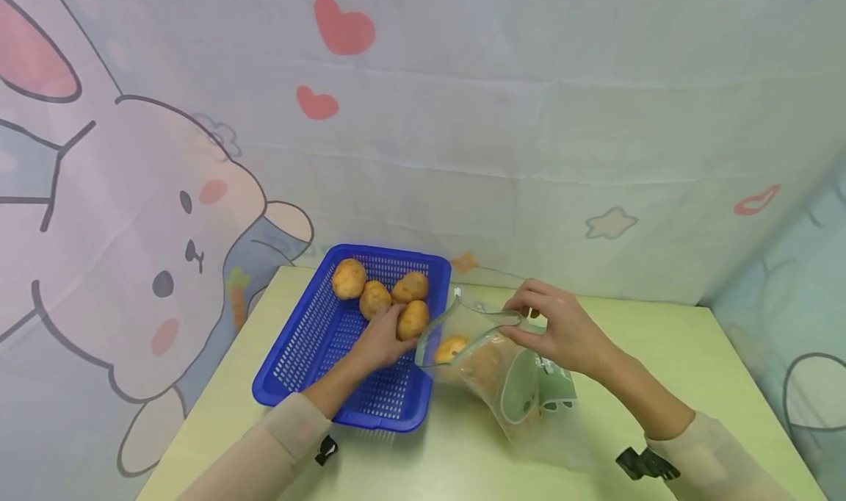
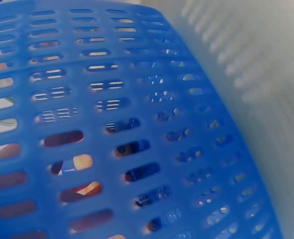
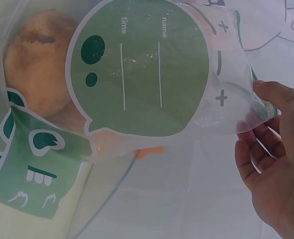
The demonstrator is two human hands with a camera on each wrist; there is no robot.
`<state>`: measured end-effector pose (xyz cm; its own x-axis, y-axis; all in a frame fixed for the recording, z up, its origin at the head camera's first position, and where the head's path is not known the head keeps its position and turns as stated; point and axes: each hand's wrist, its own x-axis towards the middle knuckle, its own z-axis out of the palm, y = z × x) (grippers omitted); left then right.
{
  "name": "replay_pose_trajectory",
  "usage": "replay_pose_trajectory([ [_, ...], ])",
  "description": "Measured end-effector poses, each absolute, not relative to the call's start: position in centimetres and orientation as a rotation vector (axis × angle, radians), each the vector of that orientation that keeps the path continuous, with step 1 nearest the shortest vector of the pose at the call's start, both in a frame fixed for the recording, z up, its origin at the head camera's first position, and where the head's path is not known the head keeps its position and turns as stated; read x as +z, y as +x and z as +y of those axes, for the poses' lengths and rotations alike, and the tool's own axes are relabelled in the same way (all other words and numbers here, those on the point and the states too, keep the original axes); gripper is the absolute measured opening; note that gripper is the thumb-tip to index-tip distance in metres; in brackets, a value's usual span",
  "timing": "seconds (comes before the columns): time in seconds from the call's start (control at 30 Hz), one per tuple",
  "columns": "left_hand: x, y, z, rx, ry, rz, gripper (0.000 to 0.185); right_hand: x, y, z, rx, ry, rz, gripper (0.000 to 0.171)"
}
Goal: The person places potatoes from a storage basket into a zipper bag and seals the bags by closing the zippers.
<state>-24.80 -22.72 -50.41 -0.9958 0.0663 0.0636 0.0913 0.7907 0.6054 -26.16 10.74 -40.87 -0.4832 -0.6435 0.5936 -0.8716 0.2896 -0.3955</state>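
Observation:
In the head view, my left hand (image 1: 382,341) reaches into the blue plastic basket (image 1: 277,354) and grips a potato (image 1: 413,320) near its right side. Other potatoes (image 1: 349,278) lie in the basket's far part. My right hand (image 1: 560,326) pinches the rim of a clear zip bag (image 1: 485,383), whose mouth gapes toward the basket. Inside the bag sits a potato (image 1: 452,349). The right wrist view shows the bag's green label (image 3: 142,69) and a brown potato (image 3: 40,59) behind the plastic. Basket mesh (image 2: 102,114) fills the left wrist view and mostly hides the left hand.
Basket and bag are on a pale green table (image 1: 667,361). Behind it hangs a printed cloth (image 1: 423,156) with a rabbit and hearts. Black straps (image 1: 646,464) show by the sleeves.

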Motion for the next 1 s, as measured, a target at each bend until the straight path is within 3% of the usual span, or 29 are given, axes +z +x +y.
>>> replay_pose_trajectory([
  [0.43,-50.1,-24.9,-22.4,-1.038,-0.070,-2.876,0.063,-40.9,-26.1,11.1,0.993,1.363,-2.244,0.024],
  [0.8,-47.5,-24.1,-22.6,-1.312,-0.112,-2.578,0.063,-40.5,-26.4,10.9,0.988,1.364,-2.237,0.024],
  [1.0,-43.9,-23.3,-22.4,-1.479,-0.157,-2.443,0.063,-40.7,-26.7,11.1,1.000,1.354,-2.246,0.024],
])
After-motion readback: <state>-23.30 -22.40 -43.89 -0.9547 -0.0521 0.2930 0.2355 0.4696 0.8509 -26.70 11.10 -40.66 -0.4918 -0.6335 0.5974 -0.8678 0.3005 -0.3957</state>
